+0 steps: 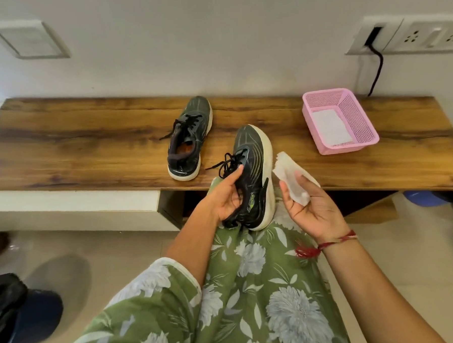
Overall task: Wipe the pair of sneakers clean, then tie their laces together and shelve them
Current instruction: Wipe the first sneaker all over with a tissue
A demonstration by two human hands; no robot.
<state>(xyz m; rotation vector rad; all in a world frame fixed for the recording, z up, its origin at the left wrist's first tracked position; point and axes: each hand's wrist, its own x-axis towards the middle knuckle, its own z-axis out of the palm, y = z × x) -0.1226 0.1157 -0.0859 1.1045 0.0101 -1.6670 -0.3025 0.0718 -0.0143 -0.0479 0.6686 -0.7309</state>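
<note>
Our left hand [225,197] grips a black mesh sneaker with a white foam sole [254,175] above our lap. Our right hand [310,206] pinches a crumpled white wipe [290,177]. The matching sneaker [189,138] rests on the wooden bench [74,142], left of a pink perforated plastic basket [359,117].

The worktop [87,142] runs left to right along the wall. One sneaker [189,139] stands on it near the centre, toe toward the wall. A basket [359,117] sits on the worktop to the right, well apart from that sneaker, with a folded wipe [329,128] lying inside. The second sneaker [252,175] is off the worktop at its front edge, over the lap, held in the left hand [225,195]. The right hand [314,208], just right of it, holds a wipe [290,177]. A socket panel [409,34] is on the wall above the basket.
</note>
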